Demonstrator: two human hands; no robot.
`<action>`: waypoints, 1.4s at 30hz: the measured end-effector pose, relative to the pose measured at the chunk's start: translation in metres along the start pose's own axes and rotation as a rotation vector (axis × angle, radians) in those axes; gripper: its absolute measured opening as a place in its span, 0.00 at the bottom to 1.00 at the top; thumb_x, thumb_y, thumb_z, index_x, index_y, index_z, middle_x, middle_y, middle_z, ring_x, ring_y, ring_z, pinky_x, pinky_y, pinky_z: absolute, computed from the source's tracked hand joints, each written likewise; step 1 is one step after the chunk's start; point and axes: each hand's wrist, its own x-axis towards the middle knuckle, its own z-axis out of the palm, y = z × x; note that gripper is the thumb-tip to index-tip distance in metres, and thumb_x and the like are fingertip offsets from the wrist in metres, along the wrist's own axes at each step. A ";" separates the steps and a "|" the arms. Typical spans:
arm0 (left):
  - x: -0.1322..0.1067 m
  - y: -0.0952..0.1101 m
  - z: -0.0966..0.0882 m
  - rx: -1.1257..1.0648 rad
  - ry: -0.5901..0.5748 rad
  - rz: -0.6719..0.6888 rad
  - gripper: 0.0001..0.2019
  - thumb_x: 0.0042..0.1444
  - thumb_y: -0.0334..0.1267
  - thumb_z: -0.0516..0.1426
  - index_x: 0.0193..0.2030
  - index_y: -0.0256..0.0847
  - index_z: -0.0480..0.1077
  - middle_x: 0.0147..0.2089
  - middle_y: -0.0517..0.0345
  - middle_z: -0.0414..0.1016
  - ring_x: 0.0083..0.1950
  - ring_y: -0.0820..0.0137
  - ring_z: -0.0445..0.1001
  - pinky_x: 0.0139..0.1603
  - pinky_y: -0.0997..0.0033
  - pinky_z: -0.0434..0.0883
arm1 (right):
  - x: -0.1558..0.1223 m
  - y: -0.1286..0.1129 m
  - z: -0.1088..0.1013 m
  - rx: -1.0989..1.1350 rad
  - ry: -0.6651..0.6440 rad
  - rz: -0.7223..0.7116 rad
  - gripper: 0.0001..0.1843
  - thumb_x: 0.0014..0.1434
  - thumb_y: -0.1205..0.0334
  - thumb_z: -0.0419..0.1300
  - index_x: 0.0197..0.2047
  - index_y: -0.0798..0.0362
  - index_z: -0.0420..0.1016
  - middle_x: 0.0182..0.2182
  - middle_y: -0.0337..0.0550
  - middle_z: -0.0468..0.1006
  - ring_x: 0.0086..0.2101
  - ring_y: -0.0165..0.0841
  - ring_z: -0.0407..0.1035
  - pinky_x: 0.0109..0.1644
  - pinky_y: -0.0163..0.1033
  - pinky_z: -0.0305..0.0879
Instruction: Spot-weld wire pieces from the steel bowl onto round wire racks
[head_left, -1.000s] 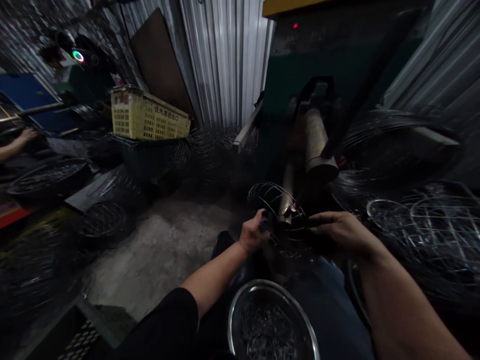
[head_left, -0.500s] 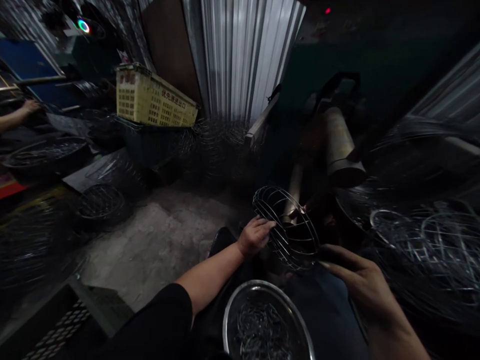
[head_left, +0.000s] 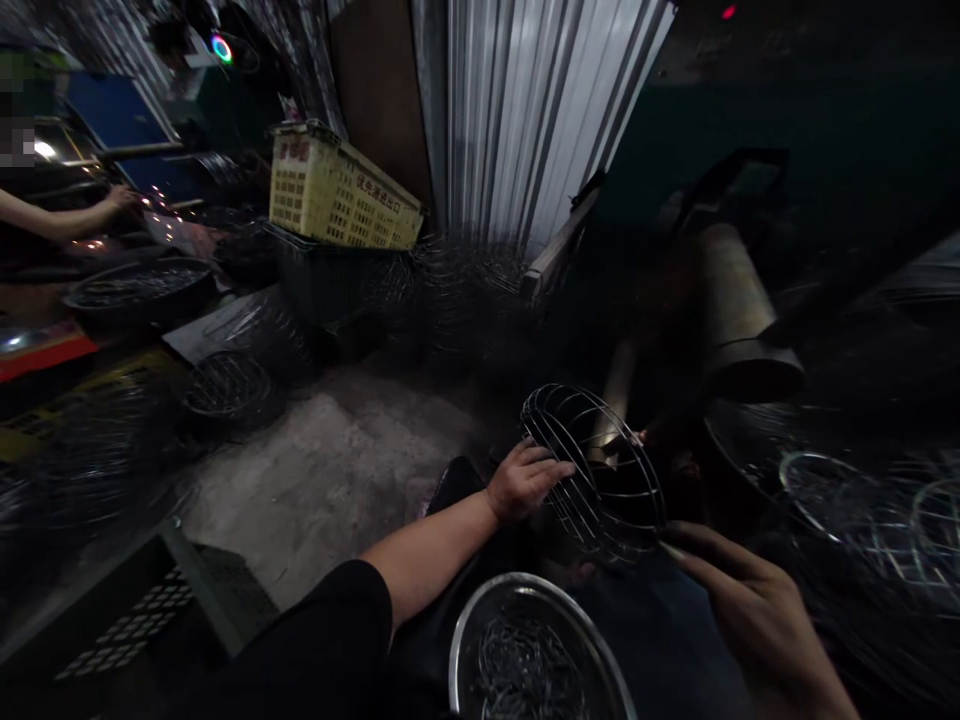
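Observation:
A round wire basket (head_left: pixel 592 470) stands tilted on edge in front of a dark machine with a metal cylinder (head_left: pixel 739 310). My left hand (head_left: pixel 525 480) grips the basket's left rim, fingers curled round the wires. My right hand (head_left: pixel 739 600) sits just below and right of the basket, with the fingertips at its lower rim and the fingers stretched out. A steel bowl (head_left: pixel 540 650) of short wire pieces rests on my lap below both hands.
Heaps of wire baskets (head_left: pixel 862 490) lie at the right and others (head_left: pixel 225 385) on the floor at the left. A yellow crate (head_left: pixel 337 195) sits on a dark bin. Another person's arm (head_left: pixel 67 215) reaches in at far left, near sparks.
The basket has come off the machine's tip and turned up on edge. My right hand let go and dropped lower right. The view swung right.

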 end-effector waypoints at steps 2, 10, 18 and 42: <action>-0.001 -0.002 0.002 -0.019 -0.001 -0.009 0.20 0.63 0.29 0.52 0.61 0.39 0.72 0.49 0.49 0.83 0.55 0.62 0.77 0.66 0.47 0.69 | 0.000 0.000 0.002 -0.007 0.014 -0.032 0.20 0.31 0.50 0.76 0.30 0.49 0.86 0.33 0.46 0.85 0.37 0.42 0.79 0.38 0.37 0.75; 0.005 0.001 0.018 -0.074 0.021 -0.027 0.21 0.63 0.30 0.51 0.62 0.36 0.71 0.49 0.46 0.82 0.55 0.63 0.76 0.60 0.52 0.74 | 0.003 0.007 -0.002 0.058 0.068 -0.053 0.22 0.35 0.49 0.78 0.35 0.49 0.86 0.34 0.44 0.84 0.35 0.40 0.78 0.37 0.38 0.74; 0.013 0.005 0.004 -0.062 -0.074 -0.025 0.19 0.67 0.31 0.51 0.61 0.42 0.73 0.50 0.50 0.83 0.56 0.63 0.75 0.66 0.48 0.68 | -0.004 0.016 -0.001 0.075 0.186 -0.116 0.21 0.30 0.49 0.79 0.28 0.48 0.84 0.34 0.43 0.84 0.38 0.40 0.77 0.46 0.42 0.75; 0.028 -0.002 0.013 -0.024 -0.172 -0.044 0.18 0.67 0.32 0.52 0.59 0.46 0.75 0.46 0.55 0.82 0.56 0.63 0.75 0.71 0.43 0.61 | 0.005 0.043 0.005 0.151 0.314 -0.150 0.21 0.31 0.52 0.78 0.31 0.47 0.84 0.34 0.40 0.83 0.40 0.41 0.78 0.55 0.47 0.74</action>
